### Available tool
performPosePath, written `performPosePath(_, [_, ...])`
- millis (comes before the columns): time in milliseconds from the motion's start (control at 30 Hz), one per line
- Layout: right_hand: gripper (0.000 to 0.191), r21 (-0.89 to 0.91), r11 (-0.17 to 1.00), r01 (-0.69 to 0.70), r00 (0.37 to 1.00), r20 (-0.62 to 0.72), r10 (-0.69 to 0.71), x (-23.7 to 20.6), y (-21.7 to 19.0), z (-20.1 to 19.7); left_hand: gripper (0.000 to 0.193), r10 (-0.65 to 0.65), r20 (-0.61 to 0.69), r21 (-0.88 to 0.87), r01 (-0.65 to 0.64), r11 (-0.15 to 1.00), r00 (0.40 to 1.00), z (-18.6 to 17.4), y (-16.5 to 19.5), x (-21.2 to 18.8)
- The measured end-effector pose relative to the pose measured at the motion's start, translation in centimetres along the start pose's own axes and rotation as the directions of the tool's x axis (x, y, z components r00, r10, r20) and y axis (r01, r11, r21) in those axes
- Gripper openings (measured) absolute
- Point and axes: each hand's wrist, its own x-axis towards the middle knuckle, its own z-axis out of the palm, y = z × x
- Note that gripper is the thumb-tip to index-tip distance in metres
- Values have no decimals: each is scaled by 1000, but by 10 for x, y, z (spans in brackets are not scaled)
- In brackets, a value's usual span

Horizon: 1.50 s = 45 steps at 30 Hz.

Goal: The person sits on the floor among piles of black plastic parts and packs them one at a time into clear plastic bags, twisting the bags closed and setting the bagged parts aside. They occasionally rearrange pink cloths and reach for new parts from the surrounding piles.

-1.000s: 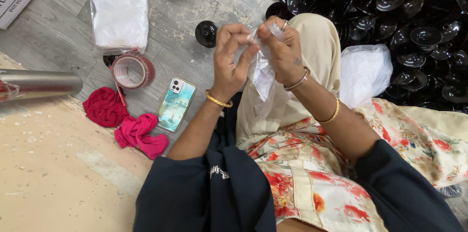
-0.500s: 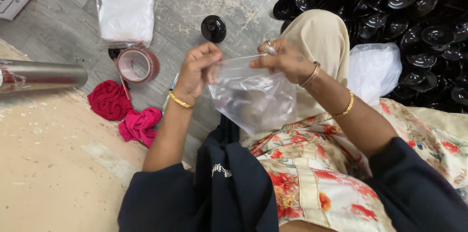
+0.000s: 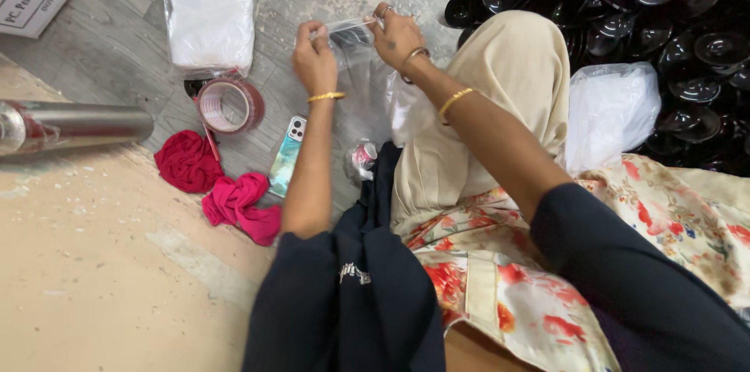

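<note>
Clear plastic bag (image 3: 355,67), contents indistinct, hangs pinched between left hand (image 3: 314,59) and right hand (image 3: 397,34).

Clear plastic bag (image 3: 355,59); beside it black discs (image 3: 625,5), red and pink cloths (image 3: 215,184), cream floral-printed fabric (image 3: 547,262), gold bangles (image 3: 324,96).

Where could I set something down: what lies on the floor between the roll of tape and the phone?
In the head view, bare grey floor lies between the roll of tape and the phone; only a thin red stick runs down from the roll.
</note>
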Motion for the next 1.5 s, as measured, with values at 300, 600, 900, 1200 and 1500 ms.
performPosePath(300, [51,-234,952,-197,952,184,243,21,23,30,25,-219,48,-83,222,971,975,45,-46,-6])
performPosePath(600, [55,43,999,14,996,91,-17,8,22,10,43,-364,679,-678,734,21,637,19,-32,-12])
performPosePath(900, [29,657,626,421,835,-11,-550,-31,31,-116,19,333,779,-565,367,739,531,-58,92,-23])
performPosePath(1200, [22,-411,557,722,677,249,-693,-144,-54,-288,37,684,567,-431,-542,721,459,-137,254,-41])
performPosePath(1500, [23,-555,721,415,874,23,-486,-175,-25,-289,21,761,522,-100,-859,503,385,-117,276,-73])
